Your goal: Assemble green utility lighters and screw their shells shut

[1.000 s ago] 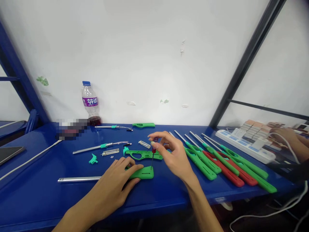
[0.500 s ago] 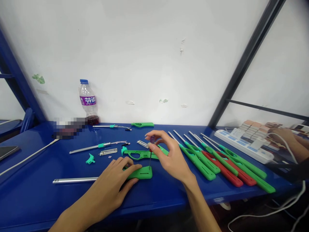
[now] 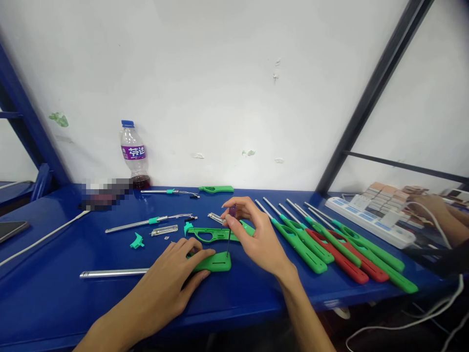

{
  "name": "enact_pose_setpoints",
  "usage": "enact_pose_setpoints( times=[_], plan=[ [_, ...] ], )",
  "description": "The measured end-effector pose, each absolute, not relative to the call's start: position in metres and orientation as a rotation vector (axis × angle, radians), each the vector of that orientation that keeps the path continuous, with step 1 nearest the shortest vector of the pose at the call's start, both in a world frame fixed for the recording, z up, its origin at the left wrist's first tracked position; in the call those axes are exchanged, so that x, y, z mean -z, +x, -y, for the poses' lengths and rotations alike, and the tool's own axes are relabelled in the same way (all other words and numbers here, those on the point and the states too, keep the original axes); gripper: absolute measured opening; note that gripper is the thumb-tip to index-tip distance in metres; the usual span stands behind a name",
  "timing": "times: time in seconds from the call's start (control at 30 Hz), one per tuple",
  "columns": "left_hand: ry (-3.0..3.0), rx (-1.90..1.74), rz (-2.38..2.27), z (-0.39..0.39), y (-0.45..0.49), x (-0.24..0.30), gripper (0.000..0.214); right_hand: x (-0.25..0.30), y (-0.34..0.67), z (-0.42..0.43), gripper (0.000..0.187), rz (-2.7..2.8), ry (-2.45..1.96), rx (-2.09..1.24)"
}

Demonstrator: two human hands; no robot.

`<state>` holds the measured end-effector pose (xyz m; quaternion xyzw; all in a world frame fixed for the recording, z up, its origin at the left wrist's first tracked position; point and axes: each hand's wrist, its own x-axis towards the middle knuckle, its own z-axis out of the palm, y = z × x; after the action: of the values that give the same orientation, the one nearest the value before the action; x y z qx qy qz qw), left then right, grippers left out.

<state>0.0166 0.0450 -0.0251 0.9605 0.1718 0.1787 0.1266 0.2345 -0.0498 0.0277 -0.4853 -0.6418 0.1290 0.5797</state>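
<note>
A green long-necked lighter point(image 3: 216, 262) lies on the blue table, its metal tube pointing left. My left hand point(image 3: 179, 269) is closed over the handle and presses it down. In my right hand point(image 3: 252, 234) is a screwdriver point(image 3: 229, 239), pinched by its purple handle and held nearly upright. Its tip meets the handle's right end, where a screw would be too small to make out. Just behind lie an opened green handle shell point(image 3: 216, 234), partly hidden by my right hand, and a clear fuel tank point(image 3: 216, 218).
Several green and red lighters point(image 3: 330, 244) lie in a row at right, before a white power strip point(image 3: 370, 222). Loose metal tubes point(image 3: 135, 225), a clear tank point(image 3: 164, 230) and a teal trigger point(image 3: 137, 241) lie left. A bottle point(image 3: 134, 156) stands by the wall.
My right fingers have shifted slightly around the screwdriver handle. The screwdriver tip stays at the same spot, and my left hand and the lighter have not moved.
</note>
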Motion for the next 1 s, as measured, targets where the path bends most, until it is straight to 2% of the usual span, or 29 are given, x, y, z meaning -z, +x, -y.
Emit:
enact_pose_setpoints(
  times=[0.07,0.2,0.3,0.53,0.73,1.0],
  plan=[
    [2.804,-0.53,-0.5,-0.045,0.016,0.025,0.033,-0.028,0.234,0.049,0.01,1.495,-1.126,-0.31],
    [2.82,-0.57,-0.482,-0.045,0.016,0.027,0.033,-0.027,0.234,0.046,0.013,1.494,-1.122,-0.338],
    [2.83,-0.598,-0.472,-0.045,0.017,0.027,0.033,-0.026,0.234,0.045,0.008,1.5,-1.138,-0.34],
    [2.826,-0.583,-0.486,-0.045,0.017,0.026,0.033,-0.03,0.235,0.05,0.027,1.537,-1.273,-0.24],
    [2.789,-0.536,-0.5,-0.042,0.017,0.025,0.034,-0.037,0.248,0.065,0.012,1.73,-1.609,-0.308],
    [2.772,-0.516,-0.519,-0.043,0.017,0.027,0.036,-0.033,0.254,0.07,0.013,1.828,-1.837,-0.345]
  ],
)
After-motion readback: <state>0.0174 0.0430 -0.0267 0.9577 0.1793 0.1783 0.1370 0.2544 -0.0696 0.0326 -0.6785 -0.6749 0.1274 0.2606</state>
